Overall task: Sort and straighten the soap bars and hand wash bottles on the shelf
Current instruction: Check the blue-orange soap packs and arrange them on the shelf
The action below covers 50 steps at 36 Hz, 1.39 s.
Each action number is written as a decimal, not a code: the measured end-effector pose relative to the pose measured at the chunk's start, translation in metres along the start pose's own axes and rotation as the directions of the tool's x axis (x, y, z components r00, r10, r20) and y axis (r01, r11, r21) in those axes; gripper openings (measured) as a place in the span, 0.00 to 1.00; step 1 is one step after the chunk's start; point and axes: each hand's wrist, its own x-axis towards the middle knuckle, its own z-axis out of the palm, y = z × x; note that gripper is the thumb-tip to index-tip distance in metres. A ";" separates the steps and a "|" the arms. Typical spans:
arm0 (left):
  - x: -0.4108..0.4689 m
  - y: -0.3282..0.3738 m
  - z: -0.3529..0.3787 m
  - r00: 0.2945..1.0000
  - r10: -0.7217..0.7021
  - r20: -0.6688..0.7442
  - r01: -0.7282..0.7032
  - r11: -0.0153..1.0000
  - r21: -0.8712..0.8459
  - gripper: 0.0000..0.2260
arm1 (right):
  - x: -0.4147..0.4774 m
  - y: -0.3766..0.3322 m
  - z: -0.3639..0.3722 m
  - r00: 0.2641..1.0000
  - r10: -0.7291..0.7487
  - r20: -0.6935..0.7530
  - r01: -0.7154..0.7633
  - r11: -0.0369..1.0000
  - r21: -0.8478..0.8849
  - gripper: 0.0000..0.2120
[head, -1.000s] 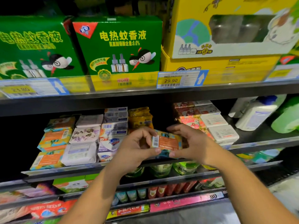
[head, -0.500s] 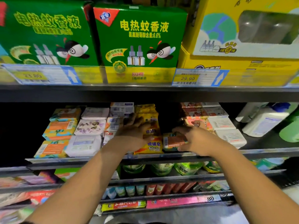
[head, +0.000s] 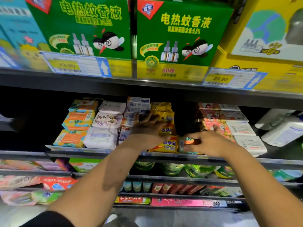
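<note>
Orange-and-teal, the small wrapped soap bar sat at the front lip of the grey metal shelf, its long axis running from 9 to 3 o'clock. I had the right hand pinching its 3 o'clock end, fingers curled over it, so the bar lay at 9 o'clock from that palm. A dark open lane ran off at 12 o'clock from the bar; I judged the push belonged there. The left hand, fingers spread, rested across the yellow sulphur soap packets touching the bar's 9 o'clock side.
</note>
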 end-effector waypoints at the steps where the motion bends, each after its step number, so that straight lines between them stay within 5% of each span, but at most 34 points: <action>1: -0.001 0.000 -0.001 1.000 -0.005 -0.004 0.005 1.000 -0.002 0.31 | 0.000 0.000 -0.001 1.000 0.003 0.009 -0.003 1.000 0.007 0.30; 8: -0.007 0.005 -0.022 0.994 0.024 0.107 -0.019 0.999 -0.050 0.30 | -0.006 -0.009 -0.007 0.999 0.034 -0.017 -0.032 0.997 0.075 0.26; 11: -0.014 -0.005 -0.039 0.974 0.094 0.205 -0.023 0.945 -0.325 0.30 | -0.009 -0.020 -0.006 0.981 0.052 -0.188 -0.027 0.991 0.133 0.33; 14: -0.030 -0.025 -0.045 0.993 0.048 0.111 0.032 0.782 -0.623 0.25 | -0.009 -0.041 -0.003 0.948 0.040 -0.315 -0.003 0.993 0.116 0.38; 19: -0.080 -0.090 -0.033 0.973 -0.003 -0.230 -0.091 0.914 -0.395 0.17 | 0.000 -0.093 0.001 0.928 -0.043 -0.370 0.092 0.989 0.118 0.30; 22: -0.109 -0.133 -0.030 0.911 -0.069 -0.407 -0.036 0.969 -0.245 0.16 | 0.015 -0.129 0.005 0.929 -0.062 -0.366 0.103 0.990 0.093 0.26; 27: -0.132 -0.200 -0.035 0.935 -0.269 -0.232 0.255 0.963 -0.090 0.27 | 0.042 -0.182 0.015 0.936 -0.131 -0.327 0.157 0.986 0.055 0.41; 31: -0.130 -0.236 -0.028 0.961 -0.272 -0.040 0.272 0.962 -0.026 0.26 | 0.061 -0.219 0.020 0.927 -0.183 -0.328 0.198 0.980 0.014 0.43; 41: -0.139 -0.245 -0.011 0.907 -0.234 -0.351 0.208 0.972 -0.111 0.23 | 0.096 -0.277 0.007 0.963 -0.170 -0.209 0.183 0.982 0.043 0.31; 45: -0.150 -0.245 -0.016 0.894 -0.341 -0.292 0.284 0.933 -0.220 0.26 | 0.108 -0.286 0.002 0.966 -0.175 -0.192 0.200 0.973 0.116 0.28; 50: -0.161 -0.243 -0.010 0.853 -0.499 -0.152 0.419 0.828 -0.372 0.30 | 0.129 -0.294 0.000 0.965 -0.193 -0.177 0.195 0.981 -0.007 0.30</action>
